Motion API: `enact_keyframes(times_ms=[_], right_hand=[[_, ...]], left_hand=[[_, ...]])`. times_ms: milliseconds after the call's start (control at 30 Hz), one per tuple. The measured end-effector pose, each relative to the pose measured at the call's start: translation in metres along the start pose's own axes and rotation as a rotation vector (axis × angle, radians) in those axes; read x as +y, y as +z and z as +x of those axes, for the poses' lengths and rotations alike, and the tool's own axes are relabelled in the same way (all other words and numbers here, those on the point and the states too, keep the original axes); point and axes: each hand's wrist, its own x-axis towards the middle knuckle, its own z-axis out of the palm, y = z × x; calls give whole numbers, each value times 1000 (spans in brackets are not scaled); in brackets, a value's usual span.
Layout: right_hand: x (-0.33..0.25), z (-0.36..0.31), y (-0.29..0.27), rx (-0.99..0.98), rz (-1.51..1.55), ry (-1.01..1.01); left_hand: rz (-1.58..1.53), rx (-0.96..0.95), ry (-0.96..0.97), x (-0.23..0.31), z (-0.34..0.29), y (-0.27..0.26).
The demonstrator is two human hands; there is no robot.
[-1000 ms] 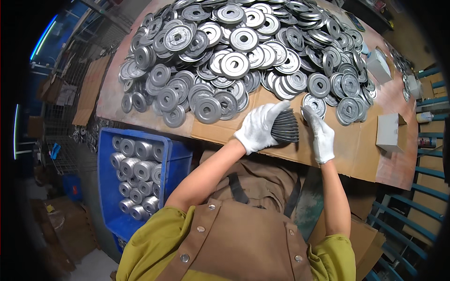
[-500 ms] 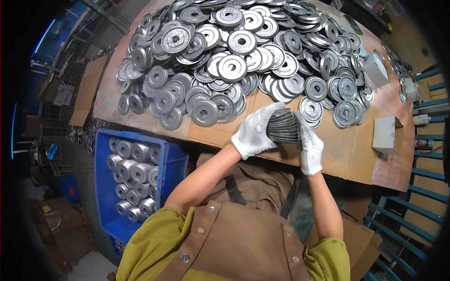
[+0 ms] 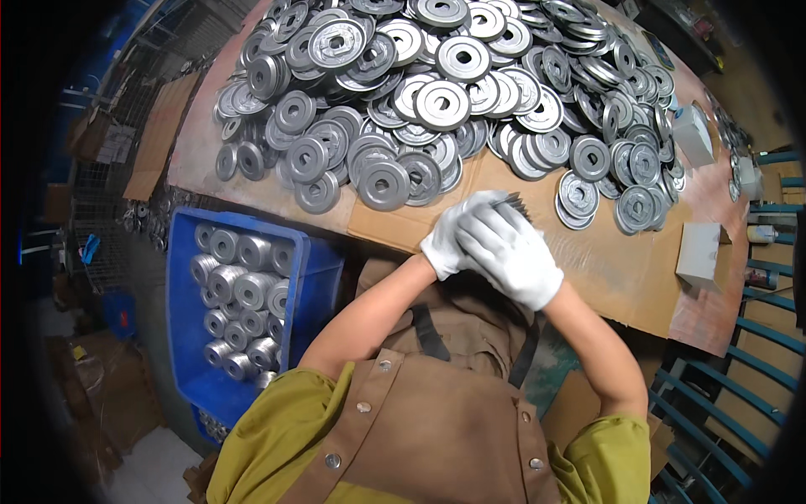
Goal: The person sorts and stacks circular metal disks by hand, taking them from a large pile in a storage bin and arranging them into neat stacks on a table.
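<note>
In white gloves, my two hands are closed together round a stack of grey metal discs (image 3: pixel 519 204) at the table's front edge. Only the stack's dark, ridged far end shows past the fingers. My left hand (image 3: pixel 452 235) wraps it from the left. Over the top lies my right hand (image 3: pixel 514 259), its fingers curled across the discs and partly covering the left. Just beyond, a big heap of loose metal discs (image 3: pixel 463 59), each with a centre hole, covers the table. Under my hands is a flat cardboard sheet (image 3: pixel 621 277).
To the left, a blue plastic crate (image 3: pixel 315 277) holds stacked metal discs (image 3: pixel 250 288) in rows. A small white box (image 3: pixel 701 256) stands at the table's right edge, another white box (image 3: pixel 693 134) farther back. Blue-green metal bars (image 3: pixel 730 412) run along the right.
My right hand has moved from the stack's right side to over its top, hiding most of it. The discs were fanned between both hands before. The view has shifted slightly.
</note>
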Motion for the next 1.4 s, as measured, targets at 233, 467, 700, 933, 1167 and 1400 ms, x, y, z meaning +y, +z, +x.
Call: enact_keyframes(times_ms=[233, 467, 700, 933, 1167, 1400], right_hand=[[8, -76, -7, 52, -5, 219], [1, -24, -12, 57, -11, 51], [-8, -21, -7, 43, -57, 80], [10, -101, -14, 17, -94, 430], [2, -88, 8, 547, 241, 864], [-2, -10, 18, 308, 180, 853]], left_hand=[[72, 51, -94, 16, 1, 4], [122, 37, -126, 21, 3, 1], [149, 4, -95, 17, 4, 8], [103, 109, -143, 35, -2, 8], [63, 179, -146, 36, -6, 15], [149, 236, -103, 26, -12, 31]])
